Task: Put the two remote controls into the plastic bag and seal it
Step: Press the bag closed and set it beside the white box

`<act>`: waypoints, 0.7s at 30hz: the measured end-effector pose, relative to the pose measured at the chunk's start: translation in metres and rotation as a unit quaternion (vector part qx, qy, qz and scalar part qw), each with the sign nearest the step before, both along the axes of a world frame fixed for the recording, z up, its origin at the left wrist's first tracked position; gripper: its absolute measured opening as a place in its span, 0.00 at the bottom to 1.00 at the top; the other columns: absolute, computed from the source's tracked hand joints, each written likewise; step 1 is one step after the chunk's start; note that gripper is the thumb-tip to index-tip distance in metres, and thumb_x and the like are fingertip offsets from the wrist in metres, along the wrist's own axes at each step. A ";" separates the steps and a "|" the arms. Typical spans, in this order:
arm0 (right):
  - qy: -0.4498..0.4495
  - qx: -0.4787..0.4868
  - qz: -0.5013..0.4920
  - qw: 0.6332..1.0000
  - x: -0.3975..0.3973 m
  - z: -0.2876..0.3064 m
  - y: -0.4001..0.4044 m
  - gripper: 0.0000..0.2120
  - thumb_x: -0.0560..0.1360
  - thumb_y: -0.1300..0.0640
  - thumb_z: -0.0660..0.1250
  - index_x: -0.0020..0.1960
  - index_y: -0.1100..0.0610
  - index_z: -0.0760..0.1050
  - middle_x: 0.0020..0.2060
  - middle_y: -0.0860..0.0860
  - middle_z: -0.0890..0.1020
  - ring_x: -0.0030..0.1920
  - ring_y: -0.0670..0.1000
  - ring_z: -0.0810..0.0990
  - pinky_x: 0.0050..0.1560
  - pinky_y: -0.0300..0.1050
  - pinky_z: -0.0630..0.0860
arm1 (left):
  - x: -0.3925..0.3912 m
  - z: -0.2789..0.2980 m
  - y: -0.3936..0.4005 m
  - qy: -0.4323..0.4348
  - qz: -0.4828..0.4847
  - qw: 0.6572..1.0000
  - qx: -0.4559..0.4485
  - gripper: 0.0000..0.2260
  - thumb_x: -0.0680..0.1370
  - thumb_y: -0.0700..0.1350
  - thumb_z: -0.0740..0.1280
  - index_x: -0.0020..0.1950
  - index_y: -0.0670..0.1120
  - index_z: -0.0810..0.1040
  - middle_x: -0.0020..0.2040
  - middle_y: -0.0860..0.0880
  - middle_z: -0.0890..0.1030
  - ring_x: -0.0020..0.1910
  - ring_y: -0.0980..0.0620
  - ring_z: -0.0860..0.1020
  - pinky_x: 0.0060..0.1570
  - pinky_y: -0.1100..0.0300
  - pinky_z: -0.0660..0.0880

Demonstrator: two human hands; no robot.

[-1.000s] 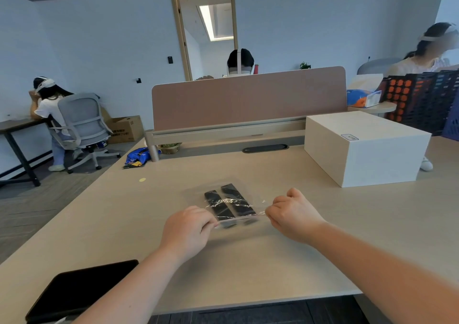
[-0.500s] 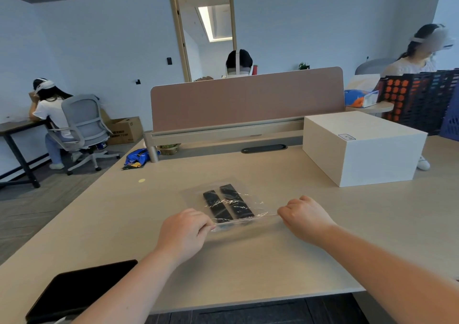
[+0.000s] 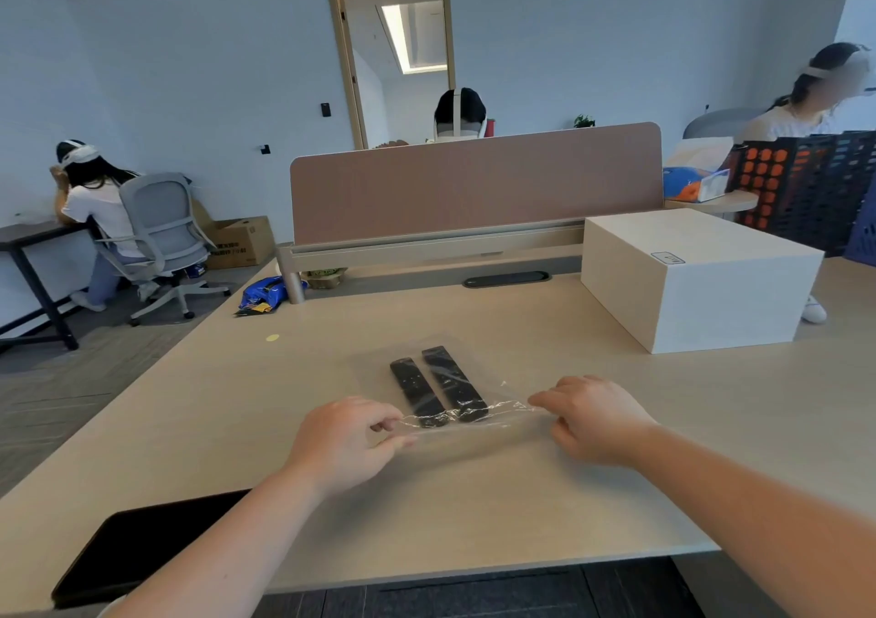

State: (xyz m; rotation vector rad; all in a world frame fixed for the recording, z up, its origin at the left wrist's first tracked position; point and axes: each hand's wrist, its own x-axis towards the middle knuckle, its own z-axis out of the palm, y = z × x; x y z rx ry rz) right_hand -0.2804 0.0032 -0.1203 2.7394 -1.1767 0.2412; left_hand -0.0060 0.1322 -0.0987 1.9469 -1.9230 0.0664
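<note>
Remotes, two slim black ones (image 3: pixel 438 390), lie side by side inside the clear plastic bag (image 3: pixel 379 371) on the pale wooden desk (image 3: pixel 521 499). My left hand (image 3: pixel 343 442) and right hand (image 3: pixel 595 420) each pinch the bag's near edge.

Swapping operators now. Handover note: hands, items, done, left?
Left hand: pinching the near-left end of the plastic bag.
Right hand: fingers on the bag's near-right end.
Both remote controls lie side by side inside the bag, flat on the desk.
Done: remotes bagged.
Left: can't tell if the near edge is sealed; press along it between the hands to confirm closure.
</note>
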 end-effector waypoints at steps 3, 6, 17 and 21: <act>-0.123 0.063 -0.061 0.989 0.007 0.007 -0.004 0.21 0.75 0.63 0.55 0.66 0.50 0.71 0.58 0.52 0.80 0.58 0.56 0.78 0.53 0.45 0.76 | 0.005 0.001 0.002 0.059 -0.009 0.998 -0.012 0.30 0.63 0.74 0.53 0.46 0.56 0.81 0.37 0.66 0.77 0.40 0.65 0.74 0.40 0.62 0.71; -0.197 0.137 -0.111 0.965 0.025 0.011 -0.015 0.21 0.75 0.63 0.54 0.63 0.50 0.74 0.57 0.51 0.82 0.56 0.56 0.79 0.54 0.46 0.78 | 0.011 -0.002 -0.003 0.058 0.024 0.997 -0.053 0.26 0.69 0.67 0.51 0.38 0.50 0.80 0.31 0.56 0.78 0.33 0.58 0.73 0.30 0.63 0.66; -0.250 0.282 -0.190 0.907 0.109 -0.001 -0.058 0.28 0.76 0.47 0.64 0.71 0.58 0.63 0.65 0.57 0.75 0.64 0.59 0.74 0.62 0.52 0.73 | 0.036 -0.025 -0.050 0.001 0.208 0.978 0.006 0.14 0.78 0.50 0.58 0.35 0.47 0.75 0.35 0.46 0.79 0.37 0.43 0.74 0.33 0.57 0.68; -0.251 0.312 -0.181 0.898 0.125 -0.003 -0.069 0.24 0.77 0.56 0.65 0.70 0.61 0.65 0.66 0.58 0.74 0.64 0.59 0.73 0.63 0.50 0.72 | 0.041 -0.031 -0.065 0.002 0.237 0.971 0.028 0.17 0.78 0.48 0.58 0.28 0.47 0.67 0.29 0.48 0.72 0.35 0.43 0.71 0.32 0.58 0.65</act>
